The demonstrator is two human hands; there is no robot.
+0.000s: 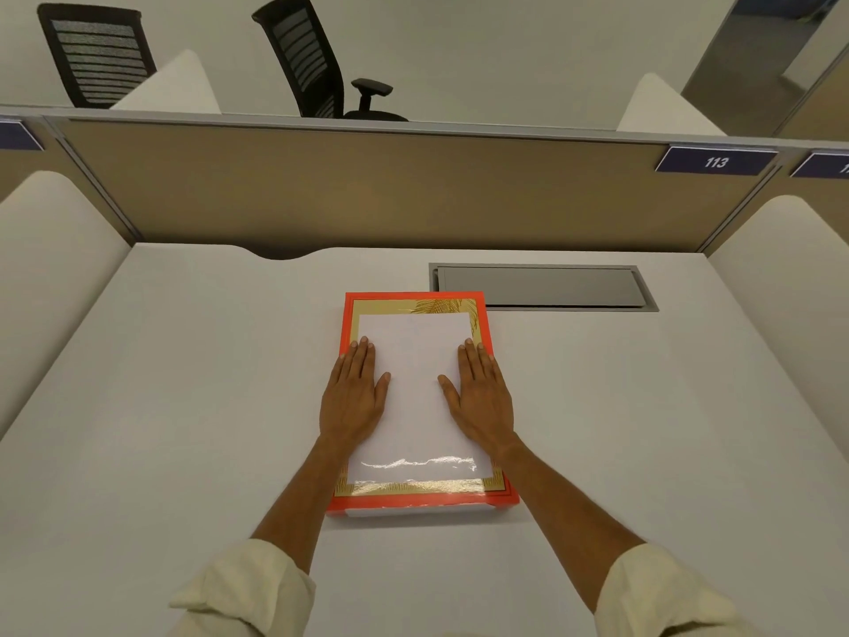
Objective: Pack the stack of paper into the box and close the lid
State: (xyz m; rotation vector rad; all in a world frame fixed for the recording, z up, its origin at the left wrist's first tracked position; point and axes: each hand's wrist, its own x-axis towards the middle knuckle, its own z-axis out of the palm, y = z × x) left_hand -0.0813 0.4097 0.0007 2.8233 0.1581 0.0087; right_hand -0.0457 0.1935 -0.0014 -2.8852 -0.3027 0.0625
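A flat orange box (pixel 416 497) with a gold-patterned border lies in the middle of the white desk. Its lid has a clear window, and white paper (pixel 416 360) shows through it with a glare streak near the front. My left hand (pixel 356 393) lies flat on the left side of the lid, fingers straight and pointing away from me. My right hand (pixel 480 393) lies flat on the right side in the same way. Neither hand grips anything. A white edge shows at the box's front side.
A grey recessed cable hatch (pixel 542 287) sits in the desk (pixel 183 406) just behind and right of the box. A tan partition (pixel 367 186) closes the back, with white side dividers left and right. Two black office chairs (pixel 312 62) stand beyond it.
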